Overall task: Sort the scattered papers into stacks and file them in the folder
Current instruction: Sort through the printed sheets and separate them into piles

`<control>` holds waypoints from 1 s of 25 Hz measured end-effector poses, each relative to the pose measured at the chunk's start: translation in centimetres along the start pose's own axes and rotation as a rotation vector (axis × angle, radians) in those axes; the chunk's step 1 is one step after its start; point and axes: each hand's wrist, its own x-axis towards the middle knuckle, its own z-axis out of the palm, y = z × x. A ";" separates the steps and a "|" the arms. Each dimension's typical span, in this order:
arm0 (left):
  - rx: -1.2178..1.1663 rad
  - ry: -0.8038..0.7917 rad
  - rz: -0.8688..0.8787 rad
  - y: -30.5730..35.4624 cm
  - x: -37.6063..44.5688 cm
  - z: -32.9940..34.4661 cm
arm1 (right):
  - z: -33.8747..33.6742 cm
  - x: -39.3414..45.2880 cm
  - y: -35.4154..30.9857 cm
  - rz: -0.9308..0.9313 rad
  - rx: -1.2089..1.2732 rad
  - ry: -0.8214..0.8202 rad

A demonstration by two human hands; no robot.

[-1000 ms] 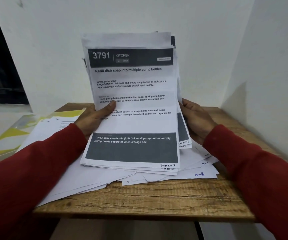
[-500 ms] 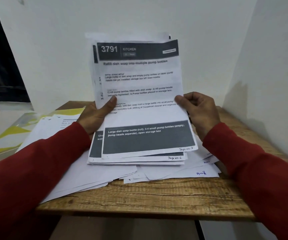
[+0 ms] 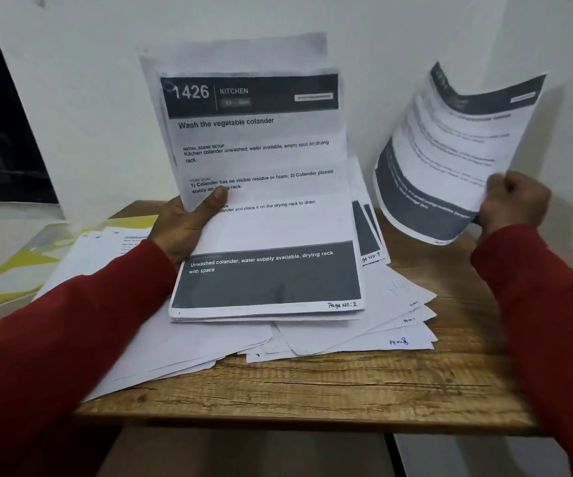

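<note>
On the wooden table [image 3: 312, 390] two hands were visible. The left hand [image 3: 188, 225] gripped one upright stack of papers [image 3: 264, 201], thumb pressed on its top sheet, marked "Page No: 2"; the stack's lower edge rested on the loose sheets [image 3: 347, 335] spread flat on the table. The right hand [image 3: 515, 204], above the table's right side, pinched one single curled sheet [image 3: 450, 156], held apart from the stack. At the table's left edge lay one yellow folder [image 3: 20, 266], with some printed pages [image 3: 120, 242] lying on it.
</note>
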 end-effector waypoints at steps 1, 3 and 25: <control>-0.002 0.002 0.007 0.2 0.0 0.1 | -0.1 -0.3 -0.4 -0.008 -0.041 0.013; -0.010 -0.005 0.025 0.5 -0.1 0.2 | -0.1 -1.6 -1.6 -0.049 -0.107 -0.019; -0.041 -0.003 -0.070 -0.4 -0.3 0.3 | 4.2 -14.7 -8.6 0.070 0.357 -0.806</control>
